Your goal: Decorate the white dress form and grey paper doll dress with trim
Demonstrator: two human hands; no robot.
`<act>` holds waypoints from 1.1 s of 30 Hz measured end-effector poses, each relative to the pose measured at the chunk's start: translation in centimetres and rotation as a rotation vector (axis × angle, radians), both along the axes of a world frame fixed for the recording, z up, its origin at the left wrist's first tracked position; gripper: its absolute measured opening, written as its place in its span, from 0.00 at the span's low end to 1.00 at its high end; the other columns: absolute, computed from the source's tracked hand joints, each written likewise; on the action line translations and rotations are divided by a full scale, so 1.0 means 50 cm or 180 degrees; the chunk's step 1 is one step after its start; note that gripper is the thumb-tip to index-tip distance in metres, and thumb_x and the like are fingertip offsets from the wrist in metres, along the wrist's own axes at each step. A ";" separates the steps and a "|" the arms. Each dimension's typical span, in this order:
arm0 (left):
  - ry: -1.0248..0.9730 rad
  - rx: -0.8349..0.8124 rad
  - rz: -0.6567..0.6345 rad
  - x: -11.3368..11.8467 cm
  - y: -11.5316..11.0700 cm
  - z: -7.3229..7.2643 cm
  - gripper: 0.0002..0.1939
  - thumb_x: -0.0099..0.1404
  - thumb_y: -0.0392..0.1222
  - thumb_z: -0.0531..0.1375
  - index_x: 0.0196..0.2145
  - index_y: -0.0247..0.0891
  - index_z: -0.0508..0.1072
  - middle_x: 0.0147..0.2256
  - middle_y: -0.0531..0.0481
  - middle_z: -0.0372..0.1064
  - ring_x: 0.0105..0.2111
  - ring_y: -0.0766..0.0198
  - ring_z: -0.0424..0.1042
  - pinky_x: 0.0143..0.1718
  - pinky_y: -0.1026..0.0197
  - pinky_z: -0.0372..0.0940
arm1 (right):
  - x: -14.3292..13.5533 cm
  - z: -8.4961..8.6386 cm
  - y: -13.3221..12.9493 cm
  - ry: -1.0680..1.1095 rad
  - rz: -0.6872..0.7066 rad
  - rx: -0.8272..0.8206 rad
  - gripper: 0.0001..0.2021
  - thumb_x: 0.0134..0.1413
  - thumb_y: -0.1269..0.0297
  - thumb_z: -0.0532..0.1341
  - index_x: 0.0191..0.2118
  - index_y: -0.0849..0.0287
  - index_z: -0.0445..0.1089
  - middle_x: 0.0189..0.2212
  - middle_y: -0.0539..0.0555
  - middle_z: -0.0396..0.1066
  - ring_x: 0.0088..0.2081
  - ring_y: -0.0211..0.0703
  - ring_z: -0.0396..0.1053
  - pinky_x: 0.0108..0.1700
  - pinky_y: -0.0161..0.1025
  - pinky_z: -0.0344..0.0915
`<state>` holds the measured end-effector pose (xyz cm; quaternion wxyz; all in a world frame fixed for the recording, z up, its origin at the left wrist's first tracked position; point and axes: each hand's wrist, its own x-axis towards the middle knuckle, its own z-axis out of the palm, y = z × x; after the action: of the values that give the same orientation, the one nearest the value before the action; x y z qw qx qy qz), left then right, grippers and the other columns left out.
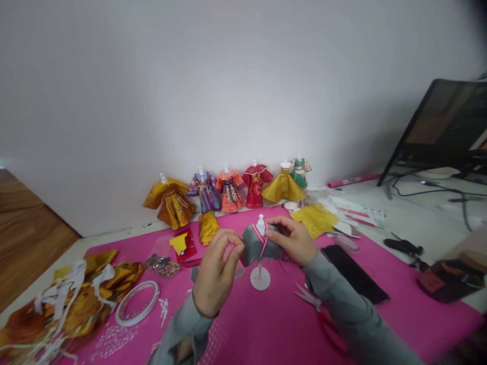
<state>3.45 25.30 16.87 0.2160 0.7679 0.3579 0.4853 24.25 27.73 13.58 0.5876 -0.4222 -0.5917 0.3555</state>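
A small white doll stand [261, 279] stands upright on the pink mat, dressed in a grey-green doll top [251, 247]. A pink dotted trim [263, 246] crosses at its front in a V. My right hand [292, 239] has thumb and fingers closed on the top's collar, beside the stand's neck. At the other side, my left hand [217, 268] is closed in a pinch close to the top's edge; what lies between its fingertips is too small to make out.
Several dressed doll stands [230, 192] line the wall. Gold fabric scraps [110, 289] and a tape roll [137, 304] lie left. Red-handled scissors [310, 297] lie under my right forearm, near a black phone [355, 274]. Yellow cloth [315, 219] lies behind; a black-framed screen [437, 132] stands right.
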 end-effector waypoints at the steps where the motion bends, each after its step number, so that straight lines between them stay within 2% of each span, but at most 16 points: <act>1: 0.0020 -0.0023 0.0025 0.001 0.003 -0.001 0.06 0.68 0.39 0.55 0.32 0.42 0.67 0.38 0.48 0.68 0.42 0.57 0.68 0.45 0.55 0.61 | 0.001 0.001 0.000 -0.0004 -0.0001 0.0009 0.14 0.44 0.56 0.69 0.37 0.55 0.75 0.33 0.53 0.77 0.36 0.46 0.74 0.41 0.45 0.70; 2: 0.0031 -0.0055 0.0051 0.005 0.010 -0.003 0.03 0.66 0.40 0.56 0.34 0.42 0.69 0.40 0.47 0.69 0.44 0.55 0.68 0.47 0.52 0.61 | 0.002 0.003 0.000 -0.0014 0.0002 0.0018 0.14 0.44 0.56 0.69 0.37 0.55 0.76 0.33 0.53 0.77 0.36 0.46 0.74 0.40 0.44 0.70; 3: 0.0032 -0.0106 0.0068 0.010 0.019 -0.006 0.04 0.65 0.41 0.59 0.38 0.42 0.69 0.42 0.46 0.69 0.46 0.54 0.68 0.49 0.50 0.60 | 0.002 0.005 -0.001 -0.0031 0.0011 0.0028 0.14 0.44 0.56 0.69 0.37 0.55 0.76 0.33 0.53 0.78 0.35 0.46 0.74 0.40 0.44 0.70; 5: 0.0026 -0.0251 0.0043 0.024 0.041 -0.015 0.19 0.59 0.43 0.64 0.47 0.41 0.68 0.48 0.42 0.69 0.51 0.50 0.67 0.52 0.45 0.60 | 0.003 0.010 -0.003 -0.0081 0.0042 0.0055 0.13 0.44 0.56 0.69 0.37 0.55 0.75 0.32 0.52 0.78 0.34 0.45 0.74 0.39 0.43 0.71; 7: -0.0003 -0.0409 -0.0046 0.039 0.061 -0.025 0.27 0.55 0.43 0.67 0.52 0.40 0.65 0.52 0.39 0.69 0.53 0.48 0.68 0.52 0.43 0.61 | 0.003 0.016 -0.005 -0.0144 0.0078 0.0089 0.12 0.45 0.57 0.68 0.37 0.55 0.75 0.32 0.52 0.78 0.34 0.45 0.75 0.38 0.43 0.71; 11: -0.0095 -0.0553 -0.0180 0.061 0.079 -0.036 0.23 0.56 0.40 0.67 0.49 0.38 0.68 0.49 0.40 0.73 0.49 0.51 0.72 0.51 0.47 0.65 | 0.003 0.018 -0.005 -0.0324 0.0084 0.0191 0.12 0.47 0.57 0.67 0.38 0.56 0.74 0.35 0.54 0.78 0.36 0.46 0.76 0.39 0.43 0.72; 16: -0.0079 -0.0529 -0.0145 0.068 0.077 -0.031 0.18 0.55 0.40 0.67 0.44 0.38 0.71 0.40 0.45 0.76 0.41 0.53 0.75 0.45 0.50 0.67 | 0.012 0.022 -0.003 -0.0791 -0.0026 0.0425 0.12 0.51 0.58 0.65 0.41 0.57 0.73 0.37 0.56 0.78 0.37 0.47 0.76 0.40 0.44 0.72; 20: -0.0018 -0.0494 -0.0085 0.070 0.071 -0.022 0.17 0.54 0.38 0.66 0.43 0.39 0.72 0.39 0.48 0.77 0.40 0.54 0.75 0.44 0.52 0.67 | 0.024 0.066 -0.013 -0.1431 -0.0202 0.0924 0.11 0.56 0.60 0.62 0.44 0.57 0.70 0.42 0.58 0.75 0.43 0.49 0.73 0.47 0.47 0.69; 23: 0.0052 -0.0501 -0.0112 0.072 0.068 -0.016 0.17 0.54 0.37 0.66 0.43 0.38 0.72 0.37 0.48 0.77 0.38 0.55 0.74 0.42 0.53 0.66 | 0.021 0.120 -0.021 -0.2190 -0.0205 0.1446 0.05 0.58 0.63 0.60 0.38 0.57 0.71 0.48 0.60 0.70 0.51 0.52 0.67 0.54 0.50 0.62; 27: 0.0113 -0.0485 -0.0161 0.075 0.068 -0.011 0.15 0.55 0.37 0.65 0.41 0.38 0.72 0.37 0.48 0.76 0.37 0.56 0.74 0.41 0.54 0.66 | -0.002 0.175 -0.022 -0.3352 -0.0072 0.1838 0.06 0.57 0.69 0.59 0.34 0.59 0.74 0.51 0.64 0.68 0.52 0.59 0.63 0.52 0.56 0.58; 30: 0.0126 -0.0465 -0.0175 0.076 0.068 -0.008 0.15 0.55 0.36 0.65 0.42 0.36 0.72 0.38 0.46 0.76 0.39 0.54 0.74 0.42 0.53 0.65 | -0.017 0.194 -0.019 -0.4014 -0.0035 0.1945 0.07 0.57 0.71 0.58 0.34 0.61 0.75 0.49 0.66 0.69 0.50 0.62 0.63 0.50 0.57 0.58; 33: 0.0125 -0.0456 -0.0203 0.077 0.066 -0.006 0.16 0.55 0.36 0.64 0.43 0.34 0.72 0.40 0.43 0.76 0.40 0.54 0.74 0.43 0.53 0.65 | -0.025 0.198 -0.017 -0.4413 -0.0058 0.1975 0.09 0.59 0.71 0.57 0.37 0.62 0.76 0.48 0.66 0.70 0.48 0.61 0.64 0.49 0.55 0.59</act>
<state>7.29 28.59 16.58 0.2786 0.7709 0.3712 0.4361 23.01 26.89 23.49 0.1759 -0.3692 -0.8948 -0.1788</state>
